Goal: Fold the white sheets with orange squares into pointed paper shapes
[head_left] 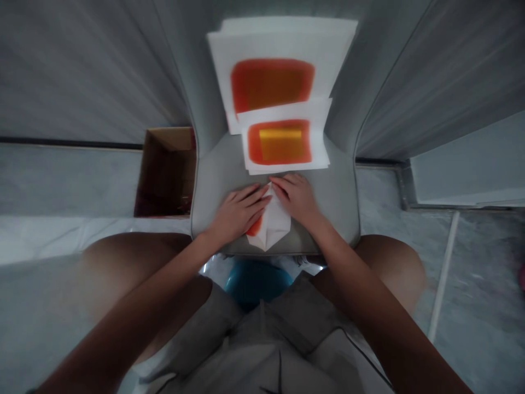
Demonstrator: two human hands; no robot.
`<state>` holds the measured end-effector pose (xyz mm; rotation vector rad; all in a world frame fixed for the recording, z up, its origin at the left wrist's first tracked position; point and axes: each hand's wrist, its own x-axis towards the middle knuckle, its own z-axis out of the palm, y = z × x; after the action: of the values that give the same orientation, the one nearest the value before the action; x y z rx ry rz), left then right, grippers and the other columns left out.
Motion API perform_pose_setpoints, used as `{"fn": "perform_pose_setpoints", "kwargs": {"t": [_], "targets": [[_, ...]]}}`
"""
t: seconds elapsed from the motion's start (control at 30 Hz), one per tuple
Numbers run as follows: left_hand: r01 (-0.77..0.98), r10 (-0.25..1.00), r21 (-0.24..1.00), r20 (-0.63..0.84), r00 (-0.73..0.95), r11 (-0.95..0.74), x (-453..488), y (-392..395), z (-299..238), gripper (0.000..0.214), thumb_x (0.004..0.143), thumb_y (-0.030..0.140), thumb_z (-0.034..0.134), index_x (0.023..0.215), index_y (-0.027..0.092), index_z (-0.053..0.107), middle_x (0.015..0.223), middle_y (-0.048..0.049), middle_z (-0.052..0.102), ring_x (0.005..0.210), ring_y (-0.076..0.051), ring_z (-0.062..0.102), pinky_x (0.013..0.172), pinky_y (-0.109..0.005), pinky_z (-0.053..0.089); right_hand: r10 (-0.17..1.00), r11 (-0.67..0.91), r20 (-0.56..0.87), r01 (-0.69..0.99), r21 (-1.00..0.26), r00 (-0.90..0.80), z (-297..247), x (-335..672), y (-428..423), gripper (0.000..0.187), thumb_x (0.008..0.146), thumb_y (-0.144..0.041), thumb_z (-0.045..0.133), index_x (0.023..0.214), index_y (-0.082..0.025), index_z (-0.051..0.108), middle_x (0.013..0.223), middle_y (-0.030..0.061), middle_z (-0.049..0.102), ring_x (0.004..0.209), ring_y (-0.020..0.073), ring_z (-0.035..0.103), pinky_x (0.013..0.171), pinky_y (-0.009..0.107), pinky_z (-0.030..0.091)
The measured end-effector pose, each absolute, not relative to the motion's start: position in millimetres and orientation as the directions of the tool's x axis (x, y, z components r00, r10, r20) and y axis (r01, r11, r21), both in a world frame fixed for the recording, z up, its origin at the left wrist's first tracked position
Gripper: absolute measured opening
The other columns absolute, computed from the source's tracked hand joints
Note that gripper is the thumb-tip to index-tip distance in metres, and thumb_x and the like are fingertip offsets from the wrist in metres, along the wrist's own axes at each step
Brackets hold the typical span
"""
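"Two hands on that paper?"

"Yes. My left hand (238, 212) and right hand (294, 198) lie flat, fingers together, unclamped, pinning the folded white paper (274, 223) steady on the grey padded seat (336, 189)."

"And beneath?"

"My palms hide most folds; only a sliver of orange print (255, 227) shows beside my left hand."

A folded white sheet of paper (274, 223) lies flat between the left hand (238, 212) and right hand (295, 198), its blunt point toward the person, an orange patch showing beside the left hand.
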<state>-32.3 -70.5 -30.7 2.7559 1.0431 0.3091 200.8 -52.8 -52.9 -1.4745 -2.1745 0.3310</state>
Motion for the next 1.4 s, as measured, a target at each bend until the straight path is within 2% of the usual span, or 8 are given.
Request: {"fn": "perform_pose_setpoints", "kwargs": {"t": [0.13, 0.37, 0.57, 0.73, 1.07, 1.17, 1.3, 1.4], "targets": [[0.638, 0.674, 0.234, 0.132, 0.727, -0.734, -32, -71, -32, 0.043, 0.113, 0.032, 0.039, 0.15, 0.024, 0.059, 0.163, -0.0036, 0.051, 0.152, -0.027, 0.044, 0.115, -0.047, 0.044, 0.934, 0.347, 0.246, 0.811, -0.471, -0.257, -52, 197, -51, 0.042, 0.11, -0.044, 0.046, 0.131, -0.02, 0.073, 0.101, 0.0115, 0.073, 0.098, 0.0288, 0.063, 0.088, 0.042, 0.045], [0.65, 0.682, 0.218, 0.134, 0.719, -0.728, -31, -73, -32, 0.042, 0.112, 0.031, 0.04, 0.149, 0.025, 0.061, 0.163, -0.0041, 0.051, 0.151, -0.028, 0.046, 0.113, -0.046, 0.046, 0.957, 0.28, 0.219, 0.791, -0.545, -0.187, -49, 193, -47, 0.034, 0.105, -0.037, 0.054, 0.128, -0.02, 0.073, 0.095, 0.0088, 0.075, 0.092, 0.0276, 0.064, 0.087, 0.041, 0.046], [0.659, 0.694, 0.226, 0.149, 0.704, -0.717, -31, -74, -33, 0.041, 0.11, 0.031, 0.046, 0.147, 0.026, 0.063, 0.161, -0.0095, 0.053, 0.15, -0.03, 0.047, 0.113, -0.048, 0.047, 0.967, 0.253, 0.185, 0.739, -0.625, -0.174, -44, 195, -45, 0.031, 0.101, -0.036, 0.059, 0.123, -0.021, 0.073, 0.088, 0.0063, 0.073, 0.084, 0.025, 0.062, 0.081, 0.038, 0.046], [0.675, 0.717, 0.248, 0.157, 0.68, -0.695, -32, -75, -32, 0.04, 0.109, 0.032, 0.048, 0.146, 0.027, 0.064, 0.156, -0.0132, 0.056, 0.143, -0.032, 0.052, 0.113, -0.051, 0.048, 0.964, 0.263, 0.194, 0.75, -0.606, -0.181, -46, 196, -45, 0.03, 0.102, -0.035, 0.059, 0.124, -0.021, 0.073, 0.09, 0.0069, 0.073, 0.085, 0.0254, 0.063, 0.081, 0.039, 0.046], [0.674, 0.72, 0.27, 0.135, 0.68, -0.687, -31, -75, -32, 0.04, 0.109, 0.032, 0.047, 0.146, 0.029, 0.063, 0.155, -0.0117, 0.056, 0.143, -0.032, 0.05, 0.115, -0.052, 0.047, 0.945, 0.318, 0.242, 0.789, -0.526, -0.22, -51, 194, -47, 0.035, 0.105, -0.037, 0.055, 0.132, -0.024, 0.073, 0.096, 0.0083, 0.073, 0.094, 0.0271, 0.064, 0.086, 0.04, 0.048], [0.671, 0.715, 0.262, 0.131, 0.687, -0.694, -31, -75, -31, 0.041, 0.109, 0.031, 0.047, 0.147, 0.028, 0.062, 0.155, -0.0112, 0.056, 0.144, -0.031, 0.05, 0.114, -0.051, 0.047, 0.944, 0.323, 0.253, 0.761, -0.563, -0.213, -52, 195, -47, 0.034, 0.104, -0.035, 0.057, 0.132, -0.023, 0.074, 0.096, 0.0082, 0.072, 0.094, 0.026, 0.065, 0.087, 0.04, 0.05], [0.671, 0.708, 0.233, 0.158, 0.688, -0.704, -31, -75, -32, 0.041, 0.109, 0.031, 0.046, 0.146, 0.026, 0.063, 0.156, -0.0124, 0.055, 0.142, -0.032, 0.051, 0.111, -0.05, 0.049, 0.955, 0.288, 0.263, 0.647, -0.706, -0.138, -50, 202, -47, 0.027, 0.102, -0.029, 0.059, 0.12, -0.021, 0.076, 0.101, 0.0076, 0.073, 0.089, 0.0223, 0.067, 0.083, 0.037, 0.055], [0.666, 0.699, 0.218, 0.163, 0.696, -0.714, -32, -75, -33, 0.041, 0.109, 0.031, 0.046, 0.147, 0.026, 0.062, 0.156, -0.0128, 0.056, 0.141, -0.032, 0.051, 0.109, -0.05, 0.05, 0.94, 0.334, 0.297, 0.627, -0.704, -0.167, -50, 207, -49, 0.021, 0.101, -0.03, 0.06, 0.105, -0.024, 0.079, 0.105, 0.0077, 0.072, 0.094, 0.0226, 0.068, 0.087, 0.038, 0.057]]}}
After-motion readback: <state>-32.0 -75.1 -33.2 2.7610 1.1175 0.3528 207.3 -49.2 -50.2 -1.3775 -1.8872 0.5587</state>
